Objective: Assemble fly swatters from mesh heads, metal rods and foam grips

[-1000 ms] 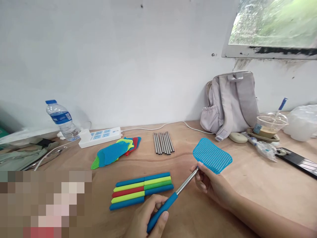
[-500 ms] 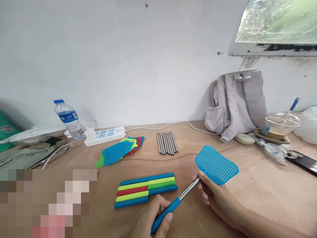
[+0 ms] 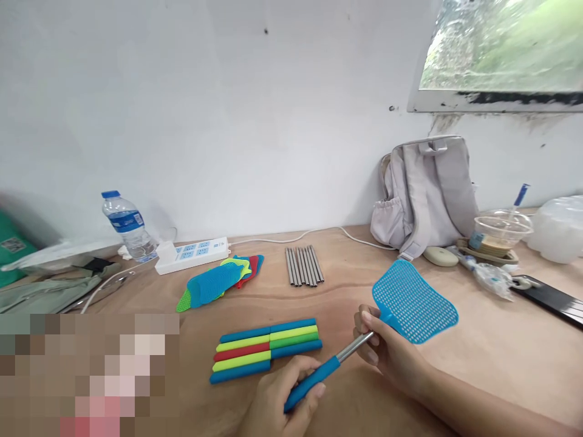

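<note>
I hold a blue fly swatter over a wooden table [image 3: 478,358]. My left hand [image 3: 277,403] is wrapped round its blue foam handle [image 3: 314,381] near the front edge. My right hand [image 3: 387,352] pinches the steel rod [image 3: 355,346] just below the blue mesh head [image 3: 414,301], which tilts up to the right. Left of the hands lies a row of loose coloured handles [image 3: 266,349], blue, yellow-green, red and green. Farther back are a pile of coloured mesh heads [image 3: 218,280] and a bundle of steel rods [image 3: 304,265].
A water bottle [image 3: 125,226] and a white power strip [image 3: 191,254] stand at the back left by the wall. A grey backpack [image 3: 426,197], a plastic cup with a straw [image 3: 498,230], plastic bags and a dark flat object [image 3: 549,297] fill the back right. A pixelated patch covers the lower left.
The steel rod between my hands has grown shorter. The mesh head has shifted to the right and my right hand now sits closer to the blue handle.
</note>
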### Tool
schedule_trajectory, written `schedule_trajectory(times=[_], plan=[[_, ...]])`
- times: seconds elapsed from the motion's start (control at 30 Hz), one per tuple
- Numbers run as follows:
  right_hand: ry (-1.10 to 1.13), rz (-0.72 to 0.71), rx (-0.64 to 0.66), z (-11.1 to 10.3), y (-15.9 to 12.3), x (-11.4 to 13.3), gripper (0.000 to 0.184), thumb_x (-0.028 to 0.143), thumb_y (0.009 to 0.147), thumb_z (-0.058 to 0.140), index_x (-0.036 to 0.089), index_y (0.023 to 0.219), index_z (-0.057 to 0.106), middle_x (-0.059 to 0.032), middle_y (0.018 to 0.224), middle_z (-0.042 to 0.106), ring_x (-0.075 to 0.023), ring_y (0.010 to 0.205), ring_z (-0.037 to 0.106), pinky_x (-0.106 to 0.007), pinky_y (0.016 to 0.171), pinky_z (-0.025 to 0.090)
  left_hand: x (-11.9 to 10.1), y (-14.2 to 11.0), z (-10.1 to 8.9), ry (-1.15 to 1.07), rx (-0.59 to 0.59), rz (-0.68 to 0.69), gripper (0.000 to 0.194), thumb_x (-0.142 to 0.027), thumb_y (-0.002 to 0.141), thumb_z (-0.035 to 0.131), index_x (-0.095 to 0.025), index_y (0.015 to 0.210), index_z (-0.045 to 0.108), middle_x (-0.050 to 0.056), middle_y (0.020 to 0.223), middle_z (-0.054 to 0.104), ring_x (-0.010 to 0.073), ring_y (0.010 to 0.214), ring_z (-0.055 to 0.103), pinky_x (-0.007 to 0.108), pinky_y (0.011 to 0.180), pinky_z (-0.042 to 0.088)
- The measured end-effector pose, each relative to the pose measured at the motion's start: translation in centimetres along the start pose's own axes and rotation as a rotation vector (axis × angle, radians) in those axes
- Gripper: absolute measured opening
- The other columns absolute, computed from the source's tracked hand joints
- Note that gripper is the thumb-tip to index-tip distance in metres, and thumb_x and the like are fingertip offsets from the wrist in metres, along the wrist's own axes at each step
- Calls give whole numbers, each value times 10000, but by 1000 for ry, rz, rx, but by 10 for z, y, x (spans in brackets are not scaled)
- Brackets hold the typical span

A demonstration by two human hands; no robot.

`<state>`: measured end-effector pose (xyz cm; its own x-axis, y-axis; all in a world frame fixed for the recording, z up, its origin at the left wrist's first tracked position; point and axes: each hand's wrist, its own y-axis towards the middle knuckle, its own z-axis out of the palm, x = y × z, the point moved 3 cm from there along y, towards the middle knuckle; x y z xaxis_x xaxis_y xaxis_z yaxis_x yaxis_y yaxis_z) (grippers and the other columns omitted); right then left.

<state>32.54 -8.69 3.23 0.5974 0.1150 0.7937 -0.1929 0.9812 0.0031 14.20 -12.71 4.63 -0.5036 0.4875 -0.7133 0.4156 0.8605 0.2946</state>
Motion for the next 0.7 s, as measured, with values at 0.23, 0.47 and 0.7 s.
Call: schedule_trajectory(times=[0.23,0.47,0.7], plan=[[359,-41,-152,-3,12,-6,239,293,711,675,174,593,503,36,553,501,-83,526,504,-193,520,436,-7,-2,17,80,-83,79,178,-234,850,450,-263,990,555,-24,892,692,129,786,653,168,684,495],[768,156,-93,-15,17,-6,477,366,826,490,212,480,201,118,414,73,-52,319,59,-186,281,133,-1,0,41,237,-38,107,168,-245,872,382,-243,939,536,-7,723,675,149,623,653,191,567,490],[820,109,-219,-18,14,-16,489,281,777,512,216,519,102,132,424,27,-33,337,-19,-187,308,10,5,-2,55,411,-83,192,206,-269,909,317,-249,914,522,-8,683,677,147,566,649,186,500,471]])
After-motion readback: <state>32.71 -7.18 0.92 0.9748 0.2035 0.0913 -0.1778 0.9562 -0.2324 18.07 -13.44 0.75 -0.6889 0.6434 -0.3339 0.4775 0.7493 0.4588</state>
